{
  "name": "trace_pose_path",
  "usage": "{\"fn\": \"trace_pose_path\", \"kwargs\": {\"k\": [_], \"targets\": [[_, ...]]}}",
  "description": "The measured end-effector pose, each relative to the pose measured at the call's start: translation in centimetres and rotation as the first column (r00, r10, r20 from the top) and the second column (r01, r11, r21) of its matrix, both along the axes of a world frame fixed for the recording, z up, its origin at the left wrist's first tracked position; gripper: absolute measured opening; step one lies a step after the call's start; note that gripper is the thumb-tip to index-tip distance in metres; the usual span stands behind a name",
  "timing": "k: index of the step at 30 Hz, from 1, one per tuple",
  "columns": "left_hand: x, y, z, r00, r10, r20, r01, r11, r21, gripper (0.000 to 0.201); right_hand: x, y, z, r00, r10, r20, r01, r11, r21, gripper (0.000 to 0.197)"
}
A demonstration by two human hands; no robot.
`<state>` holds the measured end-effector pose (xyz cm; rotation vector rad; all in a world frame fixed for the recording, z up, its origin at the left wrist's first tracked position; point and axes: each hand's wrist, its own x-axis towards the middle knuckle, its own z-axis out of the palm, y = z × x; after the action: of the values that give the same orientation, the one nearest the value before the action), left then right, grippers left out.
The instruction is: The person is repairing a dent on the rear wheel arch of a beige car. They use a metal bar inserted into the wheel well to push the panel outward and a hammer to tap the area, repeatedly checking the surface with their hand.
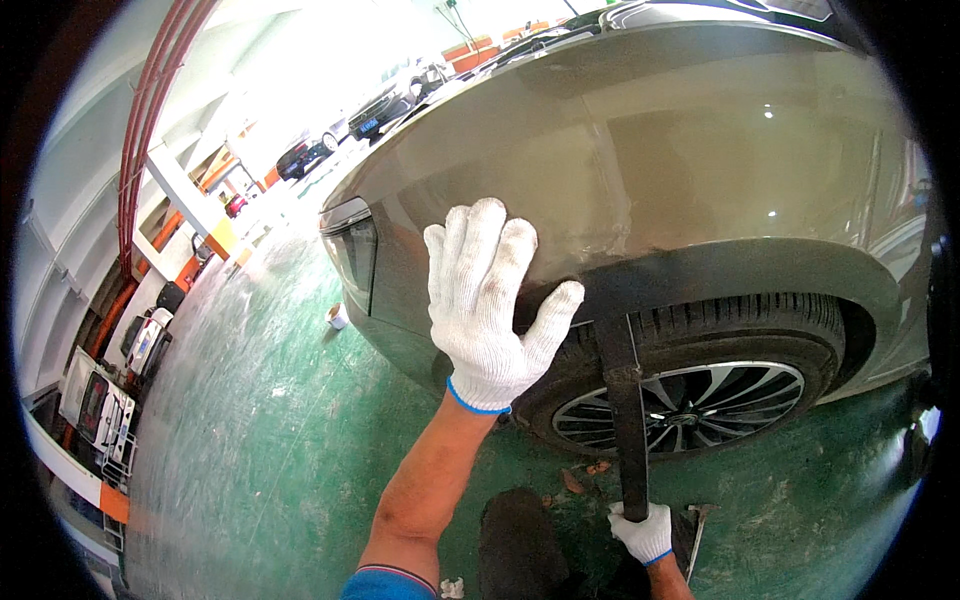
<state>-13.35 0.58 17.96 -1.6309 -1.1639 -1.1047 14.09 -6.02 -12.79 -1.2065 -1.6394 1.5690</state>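
Note:
My left hand (485, 315), in a white knit glove with a blue cuff, lies flat with fingers stretched on the grey-brown car fender (720, 170), just ahead of the wheel arch. Low in the picture, my right hand (643, 534), gloved the same way, is wrapped round the lower end of a long flat dark pry bar (628, 440). The bar stands nearly upright in front of the wheel (725, 400). Its upper end goes up to the arch's dark edge, where its tip is hidden. The fender beside the arch looks scuffed and uneven.
The headlight (350, 255) is at the fender's left end. Dry leaves (572, 482) lie on the green floor (270, 430) below the wheel. A small can (337, 317) stands to the left. Parked vehicles (100, 410) and a pillar (190, 200) are farther off.

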Motion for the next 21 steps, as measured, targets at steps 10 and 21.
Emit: {"fn": "trace_pose_path", "kwargs": {"k": [10, 21], "targets": [[0.0, 0.7, 1.3, 0.992, -0.045, -0.117, 0.053, 0.996, 0.066, 0.058, 0.4, 0.2, 1.4, 0.993, 0.037, 0.111, -0.034, 0.999, -0.025, 0.021], [-0.1, 0.8, 1.1, 0.993, -0.078, -0.094, 0.087, 0.992, 0.095, 0.058, 0.6, 0.5, 2.9, 0.989, 0.030, 0.142, -0.030, 1.000, -0.005, 0.020]]}}
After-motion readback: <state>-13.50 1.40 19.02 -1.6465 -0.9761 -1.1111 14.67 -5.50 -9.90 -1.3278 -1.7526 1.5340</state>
